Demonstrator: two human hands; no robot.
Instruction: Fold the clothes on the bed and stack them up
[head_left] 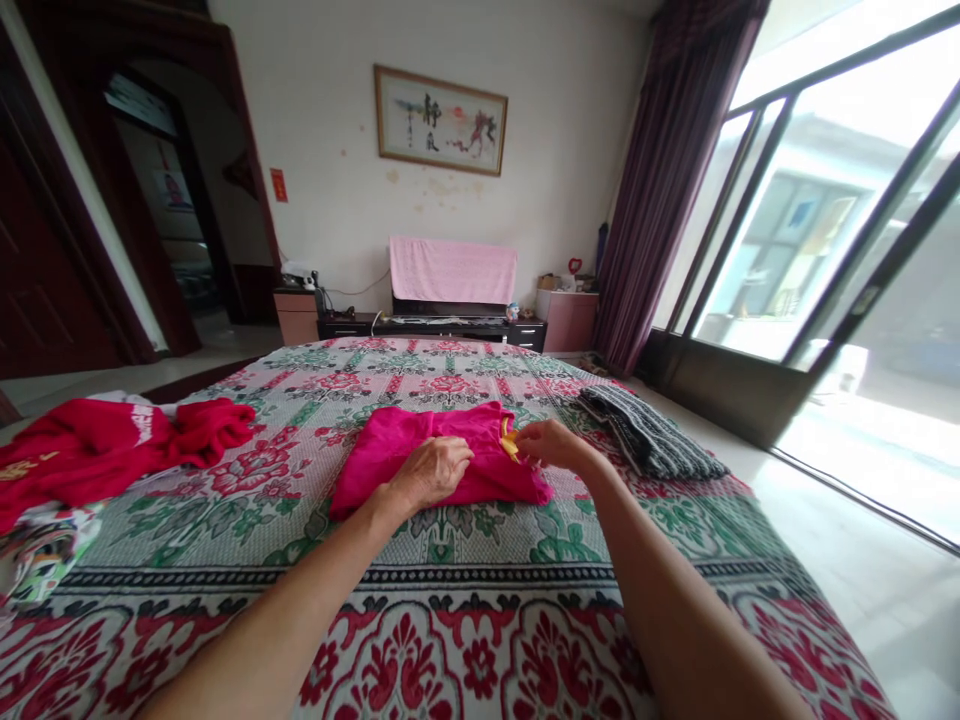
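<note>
A bright pink garment (390,450) lies folded into a rough rectangle on the patterned bedspread (450,540). Over its middle is my left hand (435,472), fingers curled and closed against the cloth. My right hand (551,443) is at the garment's right side, its fingers pinched together at the edge beside a yellow patch (510,443), perhaps trim or a print. The fingertips of both hands are partly hidden, and how much cloth each one grips does not show.
Red clothing (97,445) is heaped at the left, above a white and green printed cloth (56,555). A folded black-and-grey striped textile (652,432) lies at the right. Beyond the bed, a pink cloth (453,270) covers a screen on a low cabinet. Glass doors (810,230) stand at the right.
</note>
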